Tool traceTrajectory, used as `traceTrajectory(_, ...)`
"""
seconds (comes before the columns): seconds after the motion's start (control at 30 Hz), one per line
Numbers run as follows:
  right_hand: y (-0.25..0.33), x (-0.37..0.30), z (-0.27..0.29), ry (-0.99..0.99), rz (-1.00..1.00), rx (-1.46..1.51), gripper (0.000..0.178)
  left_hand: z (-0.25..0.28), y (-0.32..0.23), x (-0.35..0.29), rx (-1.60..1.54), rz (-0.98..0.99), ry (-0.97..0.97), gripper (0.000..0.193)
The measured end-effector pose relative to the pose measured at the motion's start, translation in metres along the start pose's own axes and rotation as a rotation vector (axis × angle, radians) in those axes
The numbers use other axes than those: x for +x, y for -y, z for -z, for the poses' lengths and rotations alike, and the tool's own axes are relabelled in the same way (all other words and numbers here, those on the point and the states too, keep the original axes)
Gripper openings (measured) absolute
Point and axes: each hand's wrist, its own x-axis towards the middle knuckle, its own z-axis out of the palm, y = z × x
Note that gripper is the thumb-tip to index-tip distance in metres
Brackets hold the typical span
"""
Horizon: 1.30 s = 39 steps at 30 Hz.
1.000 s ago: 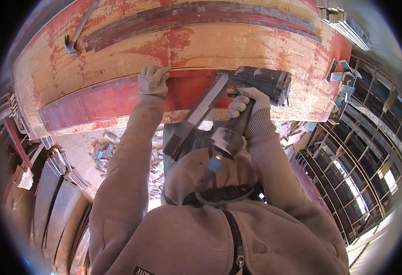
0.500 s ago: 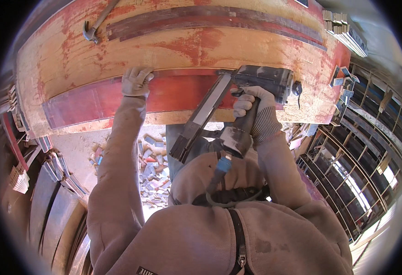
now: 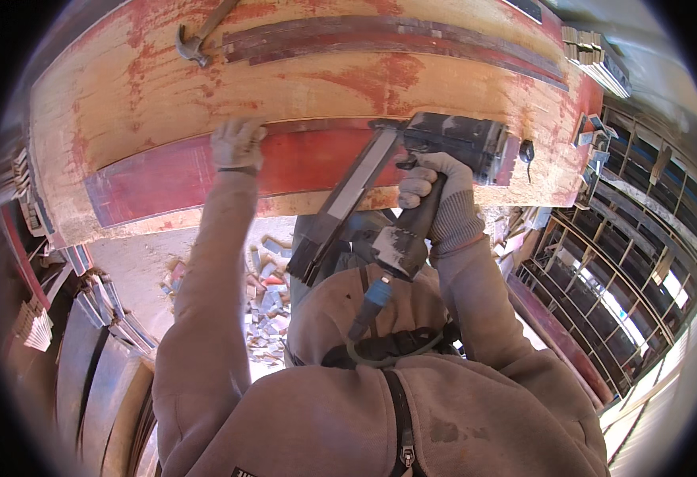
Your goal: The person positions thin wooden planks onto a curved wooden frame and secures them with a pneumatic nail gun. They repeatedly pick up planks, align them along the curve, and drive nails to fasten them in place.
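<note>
My right hand (image 3: 444,203), in a pale knit glove, is wrapped round the handle of a black nail gun (image 3: 456,143). The gun's long slanted magazine points down toward my lap, and its nose rests near the far edge of a red-faced board (image 3: 317,163). At the handle's base a hose with a blue fitting (image 3: 379,291) is attached. My left hand (image 3: 239,145), also gloved, has its fingers curled at the board's far edge, left of the gun. The board lies lengthwise along the workbench's near side.
The bench top (image 3: 301,87) is a tan, red-stained panel. Farther back lie a claw hammer (image 3: 195,46) and long dark red strips (image 3: 396,36). A small black object (image 3: 527,151) sits right of the gun. Offcuts (image 3: 269,314) litter the floor; a metal rack (image 3: 603,294) stands right, curved panels (image 3: 110,389) left.
The view has shifted slightly, so the hammer and strips appear farther right. Both hands keep their holds, and the nail gun stays almost in the same place on the board.
</note>
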Motion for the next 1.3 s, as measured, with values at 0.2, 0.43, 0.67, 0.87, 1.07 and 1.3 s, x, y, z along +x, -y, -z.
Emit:
traceTrajectory(0.2, -0.028, 0.021, -0.023, -0.109, -0.001, -0.076, 0.024, 0.019, 0.041, -0.008, 0.058, 0.027, 0.049, 0.017)
traceTrajectory(0.43, -0.031, 0.01, -0.043, -0.06, -0.022, -0.064, 0.026, 0.037, 0.056, -0.009, 0.063, -0.053, 0.043, 0.019)
traceTrajectory(0.67, -0.088, 0.032, -0.079, 0.006, -0.111, -0.086, 0.021, 0.09, 0.149, -0.017, 0.046, -0.138, -0.016, 0.018)
traceTrajectory(0.87, -0.125, 0.028, -0.098, -0.088, -0.011, -0.04, 0.02, 0.084, 0.156, -0.025, -0.011, -0.112, -0.072, 0.018)
traceTrajectory(1.07, -0.181, 0.022, -0.141, -0.051, 0.052, -0.064, 0.023, 0.127, 0.21, -0.027, 0.041, -0.101, -0.106, 0.022)
traceTrajectory(1.3, -0.255, 0.045, -0.198, 0.024, -0.052, -0.099, 0.021, 0.176, 0.296, -0.042, 0.139, -0.102, -0.004, 0.021)
